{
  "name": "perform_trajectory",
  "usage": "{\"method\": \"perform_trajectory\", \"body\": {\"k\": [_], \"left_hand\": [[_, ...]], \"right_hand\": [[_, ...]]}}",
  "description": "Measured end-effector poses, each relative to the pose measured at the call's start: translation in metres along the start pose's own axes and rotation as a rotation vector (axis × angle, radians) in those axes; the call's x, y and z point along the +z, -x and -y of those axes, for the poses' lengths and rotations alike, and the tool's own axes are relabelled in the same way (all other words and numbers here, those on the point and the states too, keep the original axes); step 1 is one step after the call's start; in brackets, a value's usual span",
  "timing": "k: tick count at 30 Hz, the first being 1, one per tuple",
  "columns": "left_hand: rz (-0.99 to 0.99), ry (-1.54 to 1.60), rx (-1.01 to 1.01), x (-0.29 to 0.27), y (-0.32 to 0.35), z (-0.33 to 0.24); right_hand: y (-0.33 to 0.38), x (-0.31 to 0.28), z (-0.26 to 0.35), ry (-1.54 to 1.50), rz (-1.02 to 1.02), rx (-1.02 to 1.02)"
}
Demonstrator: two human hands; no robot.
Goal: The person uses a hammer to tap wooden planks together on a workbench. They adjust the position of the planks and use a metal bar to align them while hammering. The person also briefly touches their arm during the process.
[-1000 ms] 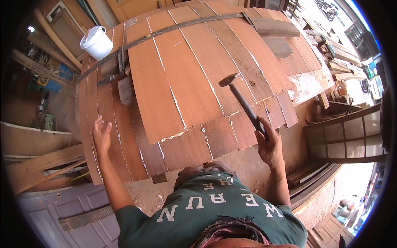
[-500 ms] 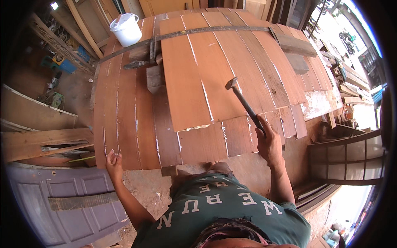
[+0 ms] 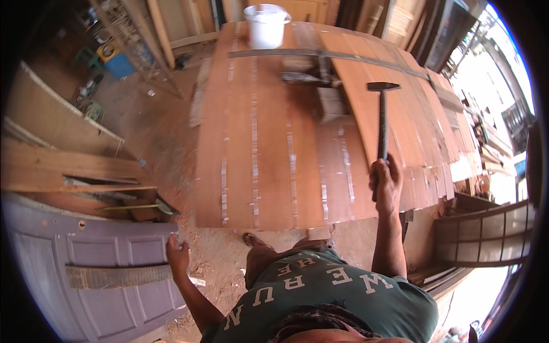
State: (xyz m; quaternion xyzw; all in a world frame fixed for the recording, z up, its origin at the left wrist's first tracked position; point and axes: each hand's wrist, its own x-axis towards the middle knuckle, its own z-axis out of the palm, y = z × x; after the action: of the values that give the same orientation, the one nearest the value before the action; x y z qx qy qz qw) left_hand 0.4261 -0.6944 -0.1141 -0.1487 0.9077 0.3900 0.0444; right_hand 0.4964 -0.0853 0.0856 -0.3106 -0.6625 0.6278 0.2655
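My right hand (image 3: pixel 388 184) is closed round the handle of a hammer (image 3: pixel 384 128), its metal head upright over the wooden panels. Beneath it lies a large reddish-brown panel (image 3: pixel 271 171) of joined boards, with whitish lines along the seams. A smaller, similar panel (image 3: pixel 423 123) rests on top at the right. My left hand (image 3: pixel 178 255) hangs beside the large panel's near left corner, not touching it. Its fingers are loosely bent, with a gap between thumb and fingers, and nothing shows in them.
A white bucket (image 3: pixel 267 28) stands at the panel's far edge. A long dark bar (image 3: pixel 366 59) crosses the panels, near a wooden block (image 3: pixel 331 104). A purple door (image 3: pixel 120 257) lies at the left, and a framed glazed panel (image 3: pixel 483 234) is at the right.
My view and body have shifted left along the panels. My left hand has come away from the large panel's near edge. The hammer has swung from tilted to upright.
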Motion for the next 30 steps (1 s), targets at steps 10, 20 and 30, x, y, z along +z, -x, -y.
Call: {"method": "perform_trajectory", "body": {"k": [10, 20, 30], "left_hand": [[0.243, 0.012, -0.095, -0.094, -0.098, 0.115], [0.544, -0.075, 0.469, -0.094, -0.337, -0.192], [0.527, -0.334, 0.237, -0.074, -0.597, -0.025]], "right_hand": [[-0.094, 0.068, -0.061, -0.325, -0.323, 0.033], [-0.041, 0.168, -0.061, -0.166, -0.561, -0.032], [0.002, 0.3, -0.059, -0.348, -0.643, -0.081]]}}
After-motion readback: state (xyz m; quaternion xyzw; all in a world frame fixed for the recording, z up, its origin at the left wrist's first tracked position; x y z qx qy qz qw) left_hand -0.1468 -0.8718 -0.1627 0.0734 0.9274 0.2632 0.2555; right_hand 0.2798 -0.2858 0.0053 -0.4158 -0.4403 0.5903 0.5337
